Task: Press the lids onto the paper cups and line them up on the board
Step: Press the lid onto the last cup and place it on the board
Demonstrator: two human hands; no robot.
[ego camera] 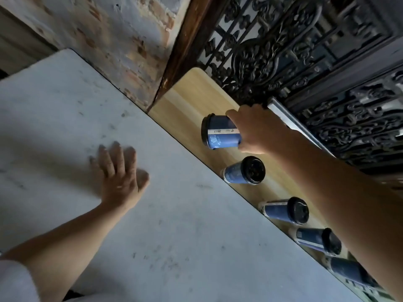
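Observation:
My right hand grips a blue paper cup with a black lid, held over the far end of the wooden board. Behind it on the board stand several blue lidded cups in a row: one nearest the held cup, another after it, a third farther along. A further cup is partly hidden by my right forearm. My left hand lies flat on the white table, fingers spread, holding nothing.
The white table runs alongside the wooden board. A worn plaster wall and a dark wooden post rise at the board's end. An ornate black iron grille borders the board's far side.

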